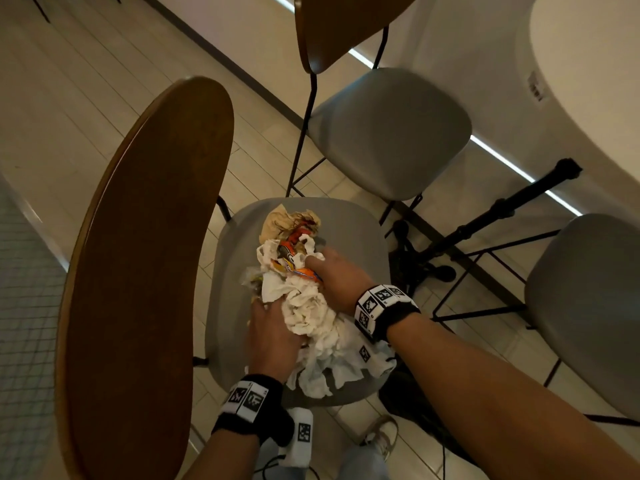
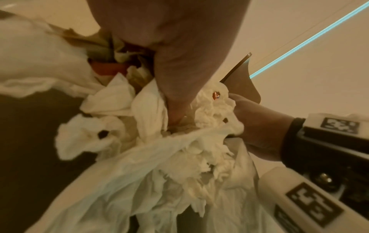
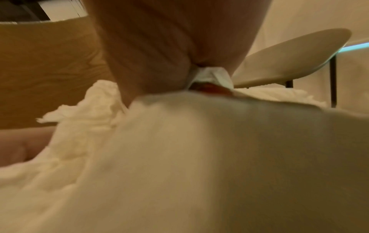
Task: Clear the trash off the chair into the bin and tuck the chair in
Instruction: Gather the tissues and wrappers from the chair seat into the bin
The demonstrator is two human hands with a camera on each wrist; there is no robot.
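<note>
A heap of trash [image 1: 304, 306] lies on the grey seat [image 1: 235, 306] of the nearest chair: crumpled white napkins, an orange wrapper [image 1: 294, 261] and brown paper [image 1: 277, 223]. My left hand [image 1: 273, 337] digs into the near left side of the heap, its fingers buried in white napkins [image 2: 179, 157]. From the right side my right hand [image 1: 336, 278] grips the heap, fingers curled into the wrapper and tissue. In the right wrist view my right hand [image 3: 179, 47] pinches a fold of white paper [image 3: 207, 75]; soft tissue fills the lower frame. No bin is in view.
The chair's brown wooden backrest [image 1: 145, 271] rises at the left. A second grey chair [image 1: 388, 129] stands beyond, a third [image 1: 588, 306] at the right. A white round table [image 1: 588, 64] on a black pedestal base [image 1: 485, 220] sits at the upper right.
</note>
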